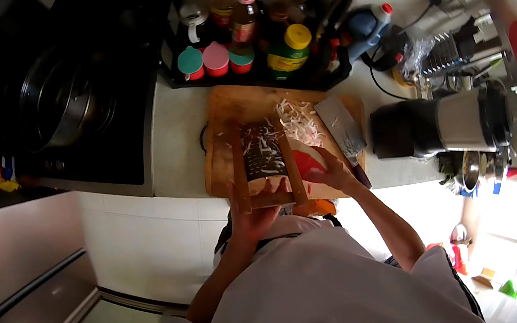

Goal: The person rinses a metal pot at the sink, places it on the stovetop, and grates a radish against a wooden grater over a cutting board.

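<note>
Head view: our left hand (252,221) clasps a grater (263,161), right hand (337,174) a vegetable (307,164) beside it; slipping risks scrapes.

Kitchen, cooktop (117,162) with metal pot (68,122), rack (252,86) of condiment bottles (244,23), cutting board (220,161), grater (259,163)

Wood and metal in the work, cloth on the near side, dark gloss on the left.
The grater (238,165) has a frame of smooth, plain wood, and its plate (257,168) seems to be metal, rough to look at (the pale shreds (298,121) partly hide it). The cutting board (212,111) is also wood, rather matt. On the right, the cleaver (339,125) shows a smooth metal blade with dull shine. On the left, the cooktop (128,165) looks smooth and glossy, the pot (63,124) shiny metal. The far round lids (216,57) look plastic; the near shirt (308,284) is matt cloth.
</note>
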Demonstrator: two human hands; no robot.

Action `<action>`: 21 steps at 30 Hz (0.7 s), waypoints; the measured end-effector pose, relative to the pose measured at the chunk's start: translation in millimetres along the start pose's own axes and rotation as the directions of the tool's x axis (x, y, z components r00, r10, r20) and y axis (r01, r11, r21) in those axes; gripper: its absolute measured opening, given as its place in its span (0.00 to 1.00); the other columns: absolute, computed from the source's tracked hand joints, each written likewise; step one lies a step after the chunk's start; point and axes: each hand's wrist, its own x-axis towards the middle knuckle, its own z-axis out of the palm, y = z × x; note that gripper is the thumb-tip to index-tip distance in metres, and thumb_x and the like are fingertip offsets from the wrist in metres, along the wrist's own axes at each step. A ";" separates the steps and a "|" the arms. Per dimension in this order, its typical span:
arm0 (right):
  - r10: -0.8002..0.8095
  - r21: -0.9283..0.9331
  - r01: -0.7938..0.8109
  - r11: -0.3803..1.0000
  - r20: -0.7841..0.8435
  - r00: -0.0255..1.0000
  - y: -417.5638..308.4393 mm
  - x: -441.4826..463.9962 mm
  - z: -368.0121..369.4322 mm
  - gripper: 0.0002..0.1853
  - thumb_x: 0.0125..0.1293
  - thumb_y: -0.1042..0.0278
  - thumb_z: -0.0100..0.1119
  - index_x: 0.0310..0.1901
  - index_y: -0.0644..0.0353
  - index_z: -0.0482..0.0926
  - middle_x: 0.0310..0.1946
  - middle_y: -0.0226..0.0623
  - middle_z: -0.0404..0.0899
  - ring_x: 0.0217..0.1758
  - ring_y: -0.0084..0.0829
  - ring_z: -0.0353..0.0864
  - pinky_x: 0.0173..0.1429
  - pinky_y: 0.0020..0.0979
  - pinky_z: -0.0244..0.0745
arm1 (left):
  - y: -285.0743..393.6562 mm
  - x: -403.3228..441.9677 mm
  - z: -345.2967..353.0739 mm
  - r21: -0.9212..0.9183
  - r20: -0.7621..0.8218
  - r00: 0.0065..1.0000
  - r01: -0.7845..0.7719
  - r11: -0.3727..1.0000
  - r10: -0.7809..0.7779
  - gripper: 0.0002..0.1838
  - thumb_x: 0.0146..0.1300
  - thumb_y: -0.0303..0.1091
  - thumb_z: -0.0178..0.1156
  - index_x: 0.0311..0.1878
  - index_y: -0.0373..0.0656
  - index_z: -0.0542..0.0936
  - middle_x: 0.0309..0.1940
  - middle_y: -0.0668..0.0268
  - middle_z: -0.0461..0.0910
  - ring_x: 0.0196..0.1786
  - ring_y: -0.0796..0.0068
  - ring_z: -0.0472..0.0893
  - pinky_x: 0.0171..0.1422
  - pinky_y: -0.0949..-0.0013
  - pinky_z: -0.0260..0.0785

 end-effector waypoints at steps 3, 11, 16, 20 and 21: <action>0.238 0.239 -0.265 0.934 0.134 0.962 -8.3 -4.5 -17.6 0.35 0.56 0.56 0.69 0.64 0.56 0.65 0.31 0.30 0.79 0.19 0.18 0.71 0.21 0.20 0.66 | 4.3 1.4 0.7 -0.081 0.019 0.997 0.081 0.993 -0.079 0.47 0.52 0.73 0.55 0.55 0.33 0.72 0.60 0.50 0.66 0.66 0.51 0.61 0.73 0.52 0.51; 0.218 0.466 -0.289 0.837 0.200 0.955 -66.8 -42.5 -80.7 0.32 0.61 0.44 0.59 0.57 0.60 0.68 0.27 0.32 0.78 0.15 0.14 0.65 0.16 0.17 0.58 | 6.3 3.9 -8.4 -0.230 0.181 0.951 0.288 0.930 -0.250 0.53 0.47 0.79 0.51 0.60 0.38 0.70 0.67 0.52 0.59 0.70 0.47 0.56 0.67 0.25 0.43; 0.384 0.420 -0.558 0.716 0.431 0.817 -100.9 -32.6 -85.3 0.30 0.66 0.37 0.49 0.47 0.62 0.70 0.25 0.32 0.76 0.13 0.14 0.62 0.15 0.16 0.56 | 10.2 2.9 19.4 -0.282 -0.008 0.944 0.315 0.906 -0.331 0.56 0.46 0.82 0.47 0.66 0.43 0.62 0.68 0.50 0.57 0.70 0.45 0.58 0.65 0.24 0.42; 0.561 0.059 -0.640 0.766 0.425 0.711 -114.6 -9.4 -79.6 0.31 0.68 0.38 0.45 0.56 0.60 0.68 0.23 0.29 0.74 0.14 0.14 0.63 0.16 0.16 0.57 | 18.5 6.7 11.1 -0.163 0.299 0.888 0.408 0.898 -0.350 0.57 0.47 0.82 0.46 0.70 0.46 0.55 0.68 0.49 0.56 0.69 0.44 0.59 0.68 0.27 0.42; 0.569 0.016 -0.614 0.789 0.358 0.740 -120.6 -7.3 -77.0 0.32 0.68 0.37 0.45 0.59 0.59 0.67 0.23 0.29 0.73 0.15 0.14 0.63 0.16 0.16 0.57 | 20.3 6.5 10.4 -0.165 0.287 0.889 0.413 0.896 -0.357 0.57 0.47 0.82 0.45 0.70 0.47 0.56 0.68 0.50 0.56 0.69 0.45 0.59 0.69 0.28 0.41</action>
